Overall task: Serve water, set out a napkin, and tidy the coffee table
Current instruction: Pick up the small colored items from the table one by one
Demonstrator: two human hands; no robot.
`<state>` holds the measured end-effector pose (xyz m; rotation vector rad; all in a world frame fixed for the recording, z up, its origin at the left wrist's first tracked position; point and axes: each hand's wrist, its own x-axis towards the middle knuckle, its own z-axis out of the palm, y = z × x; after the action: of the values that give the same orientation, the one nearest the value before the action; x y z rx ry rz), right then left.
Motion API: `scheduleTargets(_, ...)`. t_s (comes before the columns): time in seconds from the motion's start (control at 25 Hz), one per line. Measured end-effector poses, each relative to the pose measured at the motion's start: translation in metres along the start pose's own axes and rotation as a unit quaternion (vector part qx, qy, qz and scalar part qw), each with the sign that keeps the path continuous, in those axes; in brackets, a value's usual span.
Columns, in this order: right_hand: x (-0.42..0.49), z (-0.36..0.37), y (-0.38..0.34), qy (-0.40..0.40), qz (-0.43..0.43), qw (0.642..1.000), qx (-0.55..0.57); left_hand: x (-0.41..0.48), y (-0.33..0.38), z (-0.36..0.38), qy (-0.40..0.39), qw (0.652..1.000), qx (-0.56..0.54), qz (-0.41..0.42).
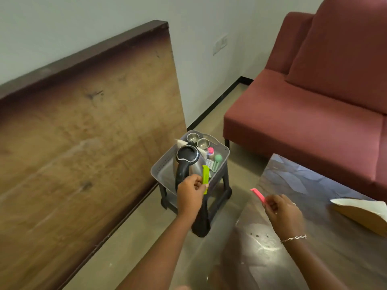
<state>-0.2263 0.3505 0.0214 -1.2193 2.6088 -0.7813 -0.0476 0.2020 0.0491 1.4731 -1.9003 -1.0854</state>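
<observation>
Green plastic clip point(205, 178), pinched in the left hand point(189, 195), hangs over the grey basket point(159, 170) holding the steel kettle point(195, 167); the right hand point(283, 213) pinches a pink plastic clip point(258, 194) above the tabletop's point(314, 185) left edge. Tidying looks underway, water seemingly unserved.

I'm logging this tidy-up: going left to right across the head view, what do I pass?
Wooden board → green plastic piece → pink plastic piece → right hand pinching it → brown folded paper.
</observation>
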Motion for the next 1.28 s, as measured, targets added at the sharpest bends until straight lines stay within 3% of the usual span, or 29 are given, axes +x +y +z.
scheduleTargets(0.28,0.049,0.033,-0.095,-0.001,0.003,0.999,0.051,0.102,-0.071,-0.064,0.075,0.994,0.007,-0.083)
scheduleTargets(0.52,0.082,0.091,-0.211,-0.034,0.078,0.969,0.231,0.188,-0.136,-0.073,-0.012,0.981,0.085,-0.172)
scheduleTargets(0.6,0.095,0.121,-0.253,-0.063,0.078,0.966,0.24,0.207,-0.15,-0.073,-0.04,0.977,0.106,-0.181)
scheduleTargets(0.76,0.127,0.18,-0.298,-0.113,0.063,0.981,0.143,0.225,-0.17,-0.065,-0.092,0.966,0.119,-0.211)
scheduleTargets(0.84,0.144,0.211,-0.303,-0.183,0.064,0.98,0.039,0.233,-0.184,-0.059,-0.11,0.957,0.127,-0.234)
scheduleTargets(0.96,0.165,0.246,-0.299,-0.287,0.02,0.953,-0.095,0.236,-0.19,-0.052,-0.133,0.932,0.121,-0.313)
scheduleTargets(1.12,0.19,0.295,-0.281,-0.369,0.01,0.916,-0.16,0.249,-0.21,-0.031,-0.092,0.891,-0.039,-0.443)
scheduleTargets(1.28,0.204,0.338,-0.267,-0.417,0.024,0.891,-0.175,0.256,-0.249,-0.002,-0.099,0.89,0.011,-0.446)
